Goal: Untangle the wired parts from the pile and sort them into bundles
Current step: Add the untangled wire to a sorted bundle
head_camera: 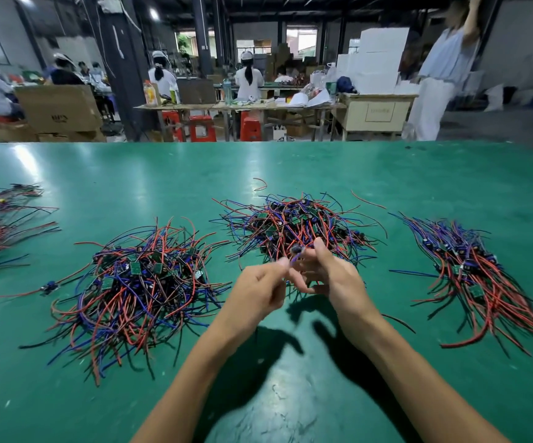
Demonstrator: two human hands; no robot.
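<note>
Tangled piles of red, blue and black wired parts with small green boards lie on the green table [290, 394]. One pile [137, 282] lies at the left, another pile [294, 225] sits in the middle just beyond my hands. A combed-out bundle [476, 273] lies at the right. My left hand [258, 289] pinches a wired part [295, 254] by its purple-blue wire. My right hand [326, 273] has its fingers curled around the same part, whose dark round component sticks up between the hands.
More bundles [0, 222] lie at the table's far left edge. A loose red wire [260, 183] lies behind the middle pile. Beyond the table are workbenches, cardboard boxes, red stools, seated workers and a standing person at the right.
</note>
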